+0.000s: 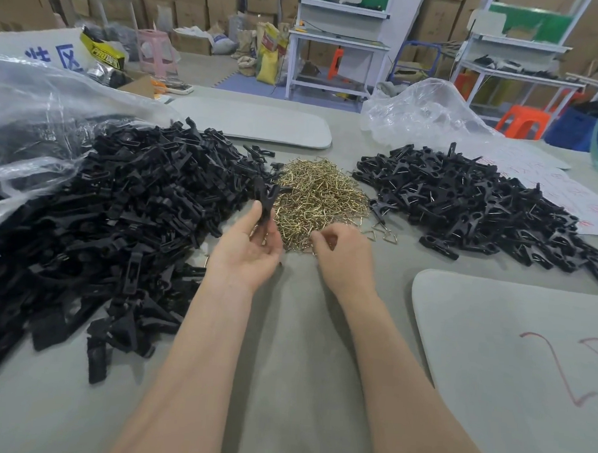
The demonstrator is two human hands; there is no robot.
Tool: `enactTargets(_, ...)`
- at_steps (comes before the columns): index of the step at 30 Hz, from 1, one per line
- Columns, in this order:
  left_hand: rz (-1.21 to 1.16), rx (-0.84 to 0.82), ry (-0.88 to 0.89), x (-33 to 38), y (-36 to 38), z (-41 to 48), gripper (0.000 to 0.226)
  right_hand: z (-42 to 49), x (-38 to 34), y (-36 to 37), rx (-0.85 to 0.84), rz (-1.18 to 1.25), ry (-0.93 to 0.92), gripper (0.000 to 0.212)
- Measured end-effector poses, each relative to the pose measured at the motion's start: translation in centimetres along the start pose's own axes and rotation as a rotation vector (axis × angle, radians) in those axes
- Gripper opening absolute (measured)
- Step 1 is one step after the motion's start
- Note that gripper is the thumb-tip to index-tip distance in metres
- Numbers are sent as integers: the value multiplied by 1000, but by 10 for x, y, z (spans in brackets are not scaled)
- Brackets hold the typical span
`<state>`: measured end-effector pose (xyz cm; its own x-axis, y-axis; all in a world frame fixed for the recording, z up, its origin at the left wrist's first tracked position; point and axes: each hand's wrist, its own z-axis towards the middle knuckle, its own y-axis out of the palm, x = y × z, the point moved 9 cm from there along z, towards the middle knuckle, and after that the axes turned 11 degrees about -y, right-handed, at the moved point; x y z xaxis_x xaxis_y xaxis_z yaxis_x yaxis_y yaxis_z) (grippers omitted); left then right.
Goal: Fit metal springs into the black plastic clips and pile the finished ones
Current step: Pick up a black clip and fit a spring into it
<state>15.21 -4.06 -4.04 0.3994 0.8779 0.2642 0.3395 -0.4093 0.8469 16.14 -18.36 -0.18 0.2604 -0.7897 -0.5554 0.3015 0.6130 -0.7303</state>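
We see the left hand (252,245) holding 1 clip (266,199) upright, pinched between thumb and curled fingers, just above the near left edge of the springs (319,196). The right hand (344,252) has its fingers curled down onto the springs' near edge; we cannot tell whether they pinch one. On the table (285,345), loose clips (137,202) lie left of the springs and finished clips (463,206) lie right.
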Motion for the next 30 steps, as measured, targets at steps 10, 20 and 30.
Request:
enactTargets(10,17,-118,-104,-13,15,-5,14,-3,14,-12,146,777,250,18)
enactTargets(20,298,-79,-55,-25,17,1,4,-2,4,-23,240,1184,325,6)
enactTargets(30,1522,223,754,8,41,-21,15,-4,15,-30,299,1098,351,9)
